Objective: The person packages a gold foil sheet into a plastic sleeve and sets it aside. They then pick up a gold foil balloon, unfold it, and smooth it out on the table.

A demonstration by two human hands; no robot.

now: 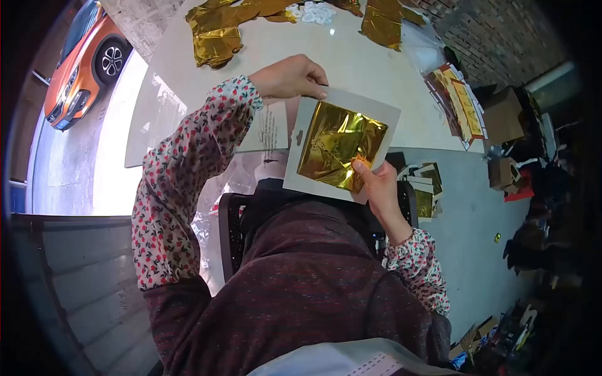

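Observation:
A white card (384,116) with a hang hole lies tilted in front of me, over the table's near edge. On its face sits a folded gold foil piece (332,141), shiny and creased. My right hand (379,185) grips the card's lower right side, its thumb pressing on the foil. At the card's upper left edge, the fingers of my left hand (293,78) are pinched together at the card. A clear plastic sleeve with printed text (271,131) shows below my left wrist, partly hidden by the sleeve of my arm.
Crumpled gold foil (216,44) and a white tangle (311,12) lie at the back of the pale table (295,44). Printed cards (458,106) stand at its right edge. Cardboard boxes (503,116) line the right wall. More foil cards (425,194) sit beside my chair. An orange car (88,69) stands left.

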